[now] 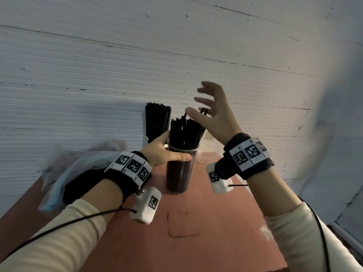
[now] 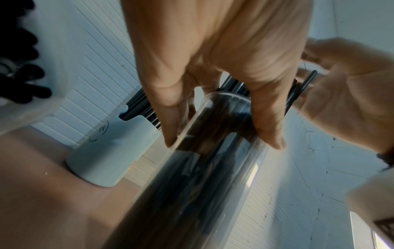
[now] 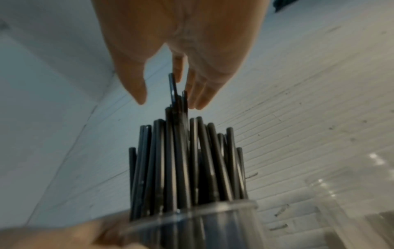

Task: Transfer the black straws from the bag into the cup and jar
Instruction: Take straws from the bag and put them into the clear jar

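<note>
A tall clear jar (image 1: 181, 169) packed with black straws (image 1: 185, 132) stands on the reddish table (image 1: 206, 242). My left hand (image 1: 167, 150) grips the jar just under its rim, thumb in front; the left wrist view shows the fingers (image 2: 170, 131) wrapped on the jar wall (image 2: 213, 168). My right hand (image 1: 214, 110) hovers at the straw tops with fingers spread and straight, its fingertips (image 3: 200, 96) beside a few straws (image 3: 173, 91) that stick up higher. Behind the jar, a white cup (image 2: 110, 151) holds another bundle of straws (image 1: 157, 120). The plastic bag (image 1: 78, 163) lies at the left.
A white ribbed wall (image 1: 176, 55) rises right behind the cup. An empty clear plastic container (image 1: 208, 156) sits to the jar's right, also seen in the right wrist view (image 3: 341, 210). A dark outline is drawn on the table (image 1: 182, 226) nearer me.
</note>
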`<state>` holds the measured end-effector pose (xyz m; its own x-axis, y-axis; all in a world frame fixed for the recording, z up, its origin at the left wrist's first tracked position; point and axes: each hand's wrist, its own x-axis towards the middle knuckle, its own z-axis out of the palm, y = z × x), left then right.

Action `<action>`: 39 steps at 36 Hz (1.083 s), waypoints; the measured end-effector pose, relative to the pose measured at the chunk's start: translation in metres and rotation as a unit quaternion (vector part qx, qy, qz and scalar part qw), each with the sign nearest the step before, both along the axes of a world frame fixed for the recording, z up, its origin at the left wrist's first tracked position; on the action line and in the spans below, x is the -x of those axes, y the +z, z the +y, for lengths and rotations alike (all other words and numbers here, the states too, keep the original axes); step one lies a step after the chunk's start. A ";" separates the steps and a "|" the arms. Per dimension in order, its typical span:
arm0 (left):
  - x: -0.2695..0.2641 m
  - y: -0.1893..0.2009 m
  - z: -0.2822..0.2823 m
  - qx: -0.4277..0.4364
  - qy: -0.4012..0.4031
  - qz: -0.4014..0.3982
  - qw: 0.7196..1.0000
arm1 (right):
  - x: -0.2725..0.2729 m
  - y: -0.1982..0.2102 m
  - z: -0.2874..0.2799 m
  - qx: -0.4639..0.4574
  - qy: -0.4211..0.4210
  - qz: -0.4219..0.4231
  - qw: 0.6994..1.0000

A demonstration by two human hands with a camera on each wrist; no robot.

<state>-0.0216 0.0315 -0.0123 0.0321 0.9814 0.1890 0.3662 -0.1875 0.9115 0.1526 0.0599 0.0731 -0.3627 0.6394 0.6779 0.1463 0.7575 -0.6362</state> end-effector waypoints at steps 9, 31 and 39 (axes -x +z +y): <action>-0.003 0.000 -0.004 -0.009 0.007 -0.023 1.000 | 0.006 -0.029 -0.005 -0.151 -0.045 -0.251 0.955; -0.002 0.001 -0.028 0.048 0.079 0.045 0.995 | 0.009 -0.026 -0.028 -0.197 -0.064 -0.236 0.949; 0.045 0.015 -0.088 -0.078 0.179 0.122 0.973 | 0.034 -0.046 -0.052 -0.188 -0.014 -0.113 0.976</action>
